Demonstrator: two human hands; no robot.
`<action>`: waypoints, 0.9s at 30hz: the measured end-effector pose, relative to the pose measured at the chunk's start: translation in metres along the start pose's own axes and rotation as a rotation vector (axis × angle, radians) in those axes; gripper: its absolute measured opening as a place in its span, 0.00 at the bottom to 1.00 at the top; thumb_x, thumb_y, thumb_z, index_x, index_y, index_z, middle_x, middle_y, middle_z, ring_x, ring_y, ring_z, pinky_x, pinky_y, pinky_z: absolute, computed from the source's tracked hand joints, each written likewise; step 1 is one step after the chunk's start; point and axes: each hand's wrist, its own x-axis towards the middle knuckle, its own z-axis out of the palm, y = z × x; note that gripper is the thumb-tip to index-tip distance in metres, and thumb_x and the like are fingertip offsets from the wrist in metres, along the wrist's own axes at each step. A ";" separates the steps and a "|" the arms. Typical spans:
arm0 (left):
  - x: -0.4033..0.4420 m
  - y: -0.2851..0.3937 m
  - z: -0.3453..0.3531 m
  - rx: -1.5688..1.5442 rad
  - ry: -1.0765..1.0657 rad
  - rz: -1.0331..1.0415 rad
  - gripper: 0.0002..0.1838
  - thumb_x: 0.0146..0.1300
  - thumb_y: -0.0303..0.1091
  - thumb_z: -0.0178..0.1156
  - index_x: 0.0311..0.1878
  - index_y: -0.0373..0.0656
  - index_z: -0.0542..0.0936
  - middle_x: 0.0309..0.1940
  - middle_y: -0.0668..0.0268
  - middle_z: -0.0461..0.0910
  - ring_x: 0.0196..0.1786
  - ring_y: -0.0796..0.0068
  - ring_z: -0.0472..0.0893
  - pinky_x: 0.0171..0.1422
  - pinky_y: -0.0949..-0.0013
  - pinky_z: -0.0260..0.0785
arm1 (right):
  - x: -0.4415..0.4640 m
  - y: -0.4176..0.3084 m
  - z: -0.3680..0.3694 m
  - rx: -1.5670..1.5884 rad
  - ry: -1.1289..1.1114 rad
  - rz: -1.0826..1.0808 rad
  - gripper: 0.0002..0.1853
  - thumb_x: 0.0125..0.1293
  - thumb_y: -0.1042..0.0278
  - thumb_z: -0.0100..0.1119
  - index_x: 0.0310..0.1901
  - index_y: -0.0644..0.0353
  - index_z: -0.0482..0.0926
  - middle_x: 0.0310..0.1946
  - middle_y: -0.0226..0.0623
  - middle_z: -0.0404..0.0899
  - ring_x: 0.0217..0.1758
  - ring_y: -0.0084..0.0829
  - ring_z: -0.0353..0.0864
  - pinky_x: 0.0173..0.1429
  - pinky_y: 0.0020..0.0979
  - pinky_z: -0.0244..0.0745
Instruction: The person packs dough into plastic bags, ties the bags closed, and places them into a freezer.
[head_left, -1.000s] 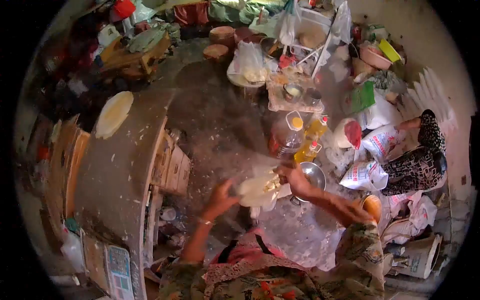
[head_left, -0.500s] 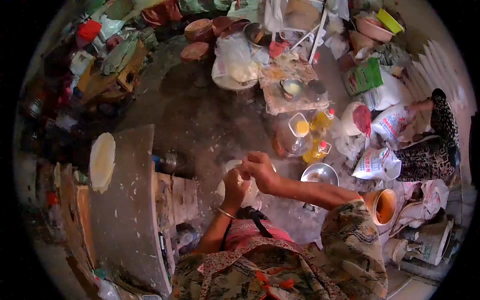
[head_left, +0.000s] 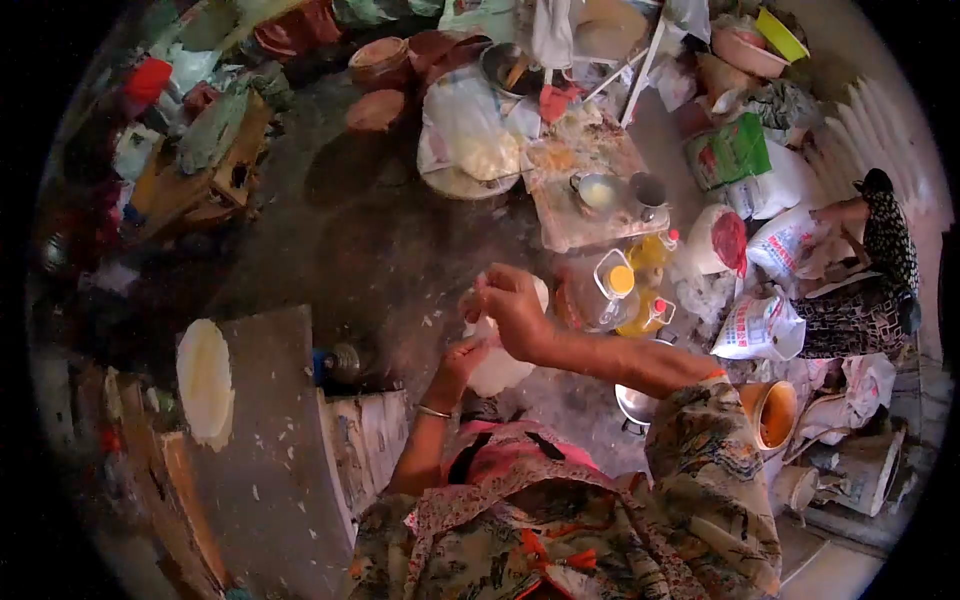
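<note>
My right hand [head_left: 515, 315] is closed, held up above my left hand [head_left: 462, 360]. The fingers of my left hand are pinched together below it. Something small and pale shows between the two hands, too blurred to name. Just under and behind them is a whitish rounded thing [head_left: 500, 372], partly hidden by my hands and arm; I cannot tell whether it is a bag or a basin. To the left, a pale, flat oval sheet like rolled dough [head_left: 205, 385] lies on a grey board [head_left: 265, 430].
Oil bottles [head_left: 645, 312] and a large clear jug [head_left: 590, 290] stand right of my hands, near a metal bowl [head_left: 637, 405]. A low board [head_left: 560, 215] holds a pan and a cup. A person in dark patterned clothes [head_left: 850, 310] sits at the right among white sacks [head_left: 760, 328].
My right hand has risen and moved apart from my left hand, which has shifted slightly left. The view has shifted a little, and more of the whitish thing shows.
</note>
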 end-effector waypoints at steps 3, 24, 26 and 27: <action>0.028 0.008 -0.039 0.152 -0.188 0.166 0.16 0.58 0.38 0.47 0.40 0.35 0.74 0.30 0.68 0.74 0.36 0.82 0.70 0.46 0.77 0.62 | 0.044 -0.009 0.005 -0.121 -0.019 -0.048 0.08 0.50 0.71 0.48 0.19 0.65 0.67 0.18 0.37 0.70 0.23 0.25 0.70 0.26 0.24 0.63; 0.166 0.087 -0.170 0.509 -0.065 0.263 0.12 0.56 0.39 0.47 0.28 0.40 0.74 0.25 0.65 0.75 0.28 0.73 0.73 0.35 0.70 0.63 | 0.231 0.023 0.076 -0.570 -0.151 -0.015 0.09 0.43 0.72 0.56 0.26 0.66 0.68 0.24 0.37 0.72 0.26 0.26 0.69 0.31 0.25 0.66; 0.172 0.095 -0.183 0.246 0.056 0.223 0.12 0.57 0.39 0.47 0.29 0.40 0.74 0.25 0.65 0.75 0.28 0.73 0.73 0.36 0.69 0.63 | 0.227 0.027 0.095 -0.387 -0.183 0.033 0.09 0.43 0.73 0.56 0.26 0.65 0.68 0.26 0.38 0.72 0.28 0.27 0.70 0.33 0.26 0.66; 0.175 0.101 -0.191 0.135 0.099 0.205 0.12 0.57 0.39 0.47 0.30 0.40 0.73 0.25 0.65 0.75 0.29 0.73 0.73 0.36 0.69 0.63 | 0.227 0.020 0.103 -0.402 -0.198 0.023 0.09 0.42 0.73 0.56 0.26 0.64 0.67 0.29 0.38 0.72 0.31 0.28 0.70 0.36 0.27 0.66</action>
